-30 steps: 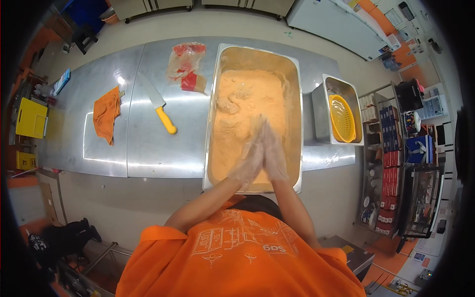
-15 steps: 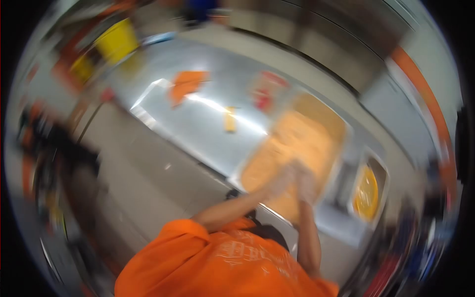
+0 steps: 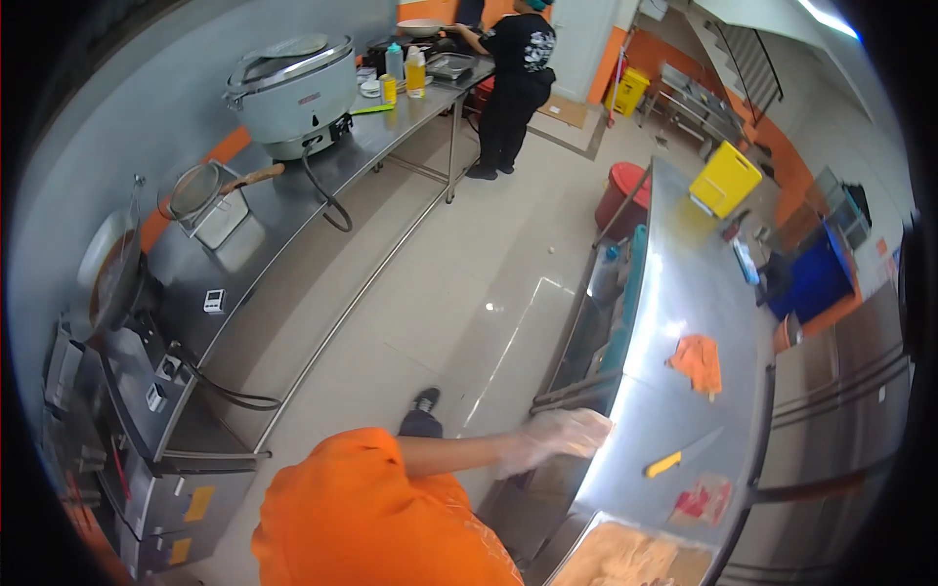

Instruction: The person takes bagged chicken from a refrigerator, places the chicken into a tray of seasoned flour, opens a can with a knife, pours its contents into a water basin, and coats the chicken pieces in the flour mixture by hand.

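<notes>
Powder tray [image 3: 578,543] near left hand [image 3: 559,437] (gloved), beside table [image 3: 635,415]; grip: cannot tell.

no readable text, white print [image 3: 539,50] on black shirt [image 3: 506,41] and small label [image 3: 309,100] on cooker [image 3: 289,86] illegible

Pale glossy floor [image 3: 430,283] reflecting light; grey wall [image 3: 127,88] left; steel tabletop [image 3: 684,313] right; staircase [image 3: 747,59] far right.
</notes>
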A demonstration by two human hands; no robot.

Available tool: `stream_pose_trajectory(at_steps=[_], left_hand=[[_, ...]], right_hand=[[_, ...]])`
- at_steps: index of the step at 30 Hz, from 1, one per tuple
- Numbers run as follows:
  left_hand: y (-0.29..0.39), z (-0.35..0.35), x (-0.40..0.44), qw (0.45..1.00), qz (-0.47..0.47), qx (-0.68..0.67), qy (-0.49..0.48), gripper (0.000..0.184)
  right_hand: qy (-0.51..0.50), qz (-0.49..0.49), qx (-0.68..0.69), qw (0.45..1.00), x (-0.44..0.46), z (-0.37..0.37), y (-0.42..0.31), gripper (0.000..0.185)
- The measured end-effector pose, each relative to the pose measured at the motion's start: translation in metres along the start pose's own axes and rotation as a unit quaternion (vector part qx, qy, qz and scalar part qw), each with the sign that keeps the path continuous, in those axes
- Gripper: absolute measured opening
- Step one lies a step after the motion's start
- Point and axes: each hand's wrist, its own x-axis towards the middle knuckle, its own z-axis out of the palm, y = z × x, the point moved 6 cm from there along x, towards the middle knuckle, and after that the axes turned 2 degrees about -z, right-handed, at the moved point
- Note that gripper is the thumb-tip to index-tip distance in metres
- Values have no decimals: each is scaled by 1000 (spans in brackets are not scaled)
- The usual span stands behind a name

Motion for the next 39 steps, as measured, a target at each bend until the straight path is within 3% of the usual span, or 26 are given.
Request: stream_pose_trajectory(at_steps=[2,5,6,7,9,10,11,13,15,16,18,20,23,26,27,30,32,33,34,36,39], left_hand=[[37,-58,-24,997,34,-64,15,36],[99,-157,-77,953,34,-86,287,36],[120,-180,-94,951,43,-87,293,36],[144,-206,-115,938,78,-85,327,37],[178,-248,-148,921,104,-90,364,38],[200,-270,-162,905,132,-86,394,38],[221,-289,-174,888,160,-78,423,37],[263,-315,-191,876,198,-78,434,37],[299,-344,-202,862,239,-75,441,37],[315,-358,-206,853,266,-66,444,38],[339,-383,-207,841,294,-57,451,38],[362,-403,-207,816,327,-74,470,39],[387,-443,-196,789,356,-85,494,41],[419,-490,-175,762,371,-78,524,41],[433,-512,-161,761,377,-75,523,41],[487,-604,-124,704,372,-48,604,34],[543,-674,-100,624,385,176,657,40],[562,-726,-83,656,488,19,576,52],[597,-752,-71,655,488,22,576,52],[687,-794,-49,517,319,278,744,66],[765,-862,-33,393,202,396,805,86]], right_hand=[[-20,-7,32,999,-9,29,-30,36],[-108,-14,100,989,-33,109,-83,36],[-157,-20,130,979,-47,147,-106,35],[-199,-95,192,956,-63,193,-133,34],[-283,-16,284,916,-23,311,-81,53],[-271,-21,237,933,-85,325,-186,50],[-301,-110,221,921,-106,355,-226,50],[-371,-57,249,893,-146,431,-302,51],[-436,-91,272,853,-187,494,-380,46],[-447,-102,229,859,-198,538,-404,45],[-520,-157,301,783,-234,613,-464,45],[-550,-230,248,764,-279,670,-536,40],[-522,-422,181,719,-339,801,-615,40],[-496,-498,217,677,-414,905,-689,40],[-571,-492,197,627,-437,939,-717,41],[-604,-476,197,608,-501,1018,-778,45],[-658,-444,172,584,-538,1088,-793,46],[-689,-432,148,563,-555,1124,-796,47],[-689,-431,150,563,-558,1133,-807,47],[-692,-419,179,559,-547,1132,-839,43],[-729,-357,215,543,-531,1155,-837,38]])
